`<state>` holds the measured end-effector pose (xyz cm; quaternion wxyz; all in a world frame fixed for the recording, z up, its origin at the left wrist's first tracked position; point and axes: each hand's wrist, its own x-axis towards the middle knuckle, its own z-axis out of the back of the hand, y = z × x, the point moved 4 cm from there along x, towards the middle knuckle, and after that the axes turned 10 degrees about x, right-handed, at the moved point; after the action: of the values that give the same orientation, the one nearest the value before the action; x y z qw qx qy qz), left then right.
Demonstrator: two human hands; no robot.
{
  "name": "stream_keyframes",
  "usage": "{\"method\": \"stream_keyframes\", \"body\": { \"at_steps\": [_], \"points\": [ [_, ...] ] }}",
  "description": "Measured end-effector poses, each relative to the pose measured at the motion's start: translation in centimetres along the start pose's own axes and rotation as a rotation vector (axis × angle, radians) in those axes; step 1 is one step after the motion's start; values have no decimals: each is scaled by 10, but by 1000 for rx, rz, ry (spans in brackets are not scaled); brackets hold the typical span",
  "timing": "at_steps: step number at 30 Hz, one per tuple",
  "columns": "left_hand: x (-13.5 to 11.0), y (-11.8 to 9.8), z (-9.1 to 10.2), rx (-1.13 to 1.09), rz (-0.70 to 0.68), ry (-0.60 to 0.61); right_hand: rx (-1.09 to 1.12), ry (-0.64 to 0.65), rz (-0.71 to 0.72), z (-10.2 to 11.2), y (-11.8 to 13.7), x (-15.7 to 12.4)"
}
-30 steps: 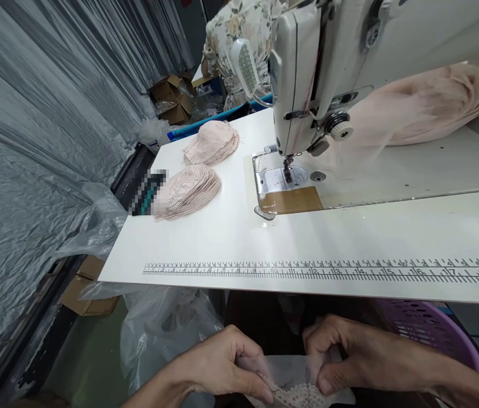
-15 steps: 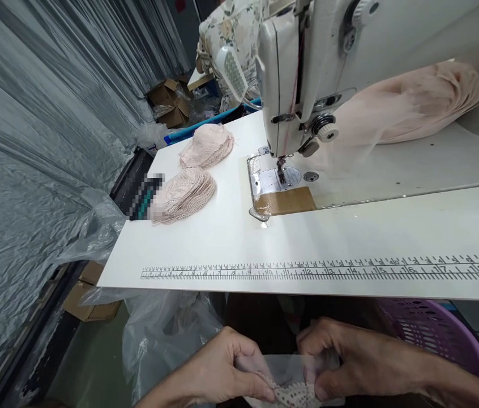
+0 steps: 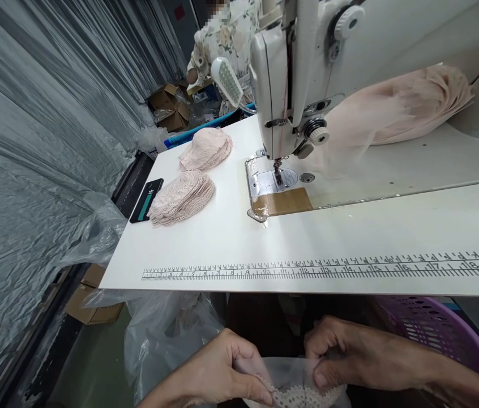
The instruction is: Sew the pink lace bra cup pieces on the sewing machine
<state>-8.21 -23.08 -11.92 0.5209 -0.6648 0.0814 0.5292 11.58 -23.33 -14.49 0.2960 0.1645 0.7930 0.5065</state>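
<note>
Here, lace-and-mesh piece (image 3: pixel 303 395): below the near edge of the bench (image 3: pixel 205 249), between the hands.
Left hand (image 3: pixel 225 368): grip pinched on its left side.
Right hand (image 3: pixel 341 357): grip pinched on its right.
Handling: probably light, limp, snag-prone; best held at opposite edges.

Silvery-grey sheeting (image 3: pixel 22 158) covers the whole wall to the left of the white table (image 3: pixel 222 241), falling in long folds beyond it and crinkling like foil nearer to me. A dark ledge (image 3: pixel 132 174) runs close along the table's left edge. Down on that side the floor (image 3: pixel 95 357) is a dull green, with a cardboard box (image 3: pixel 84 300) sitting beside the table and clear plastic (image 3: pixel 167 337) bunched below its near edge. Past the table's far-left corner I see opened cartons (image 3: pixel 174 116), and beyond them a dark panel (image 3: pixel 185 37) bearing a red patch (image 3: pixel 179 11). Cool white light glares softly off the tabletop.
</note>
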Motion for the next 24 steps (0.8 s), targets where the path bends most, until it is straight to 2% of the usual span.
{"method": "stream_keyframes", "body": {
  "at_steps": [5,10,17,24],
  "points": [
    [0,-4,0,-15,-5,0,0,12,5,-5,1,5],
    [-1,0,1,-22,-17,-24,-22,-44,22,-7,0,8],
    [-2,1,0,-23,-52,41,99,84,20,-5,-9,7],
    [1,6,-1,-34,-48,52,66,86,41,-6,-3,9]
  ]
}}
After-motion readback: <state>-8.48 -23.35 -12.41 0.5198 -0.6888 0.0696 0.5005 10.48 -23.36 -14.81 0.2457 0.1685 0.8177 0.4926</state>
